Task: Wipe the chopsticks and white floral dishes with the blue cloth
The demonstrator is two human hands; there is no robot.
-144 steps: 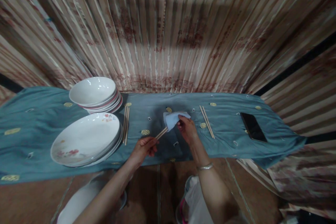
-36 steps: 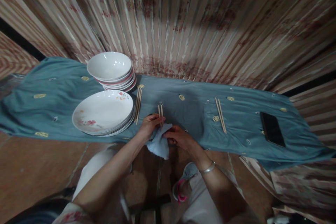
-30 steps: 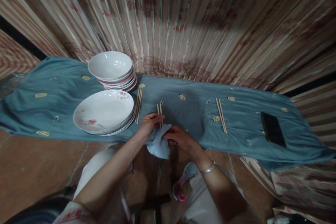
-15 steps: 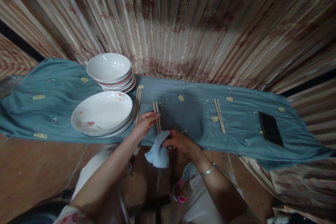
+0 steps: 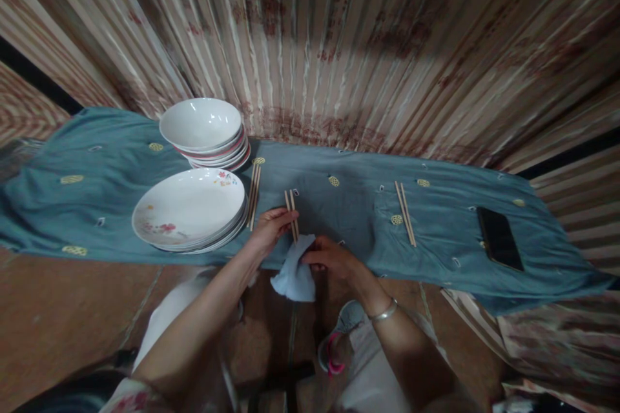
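Observation:
My left hand [image 5: 274, 227] pinches a pair of wooden chopsticks [image 5: 292, 205] near their middle, over the front part of the table. A light blue cloth [image 5: 296, 273] is gripped in my right hand [image 5: 330, 256] and wraps round the lower ends of those chopsticks, hiding them. The cloth's loose part hangs past the table's front edge. Just left of my left hand, more chopsticks [image 5: 254, 197] lie beside a stack of oval plates [image 5: 190, 210] with a floral pattern. Another pair of chopsticks [image 5: 405, 213] lies on the tablecloth to the right of my hands.
A stack of white bowls [image 5: 203, 126] stands behind the plates. A black phone [image 5: 500, 238] lies on the right of the blue-green tablecloth [image 5: 339, 206]. Behind the table hangs a pleated curtain [image 5: 310, 45]. My legs and feet are below its front edge.
Both hands have shifted slightly, the chopsticks a little to the right. The cloth has moved slightly up along the chopsticks, and its hanging part has changed shape.

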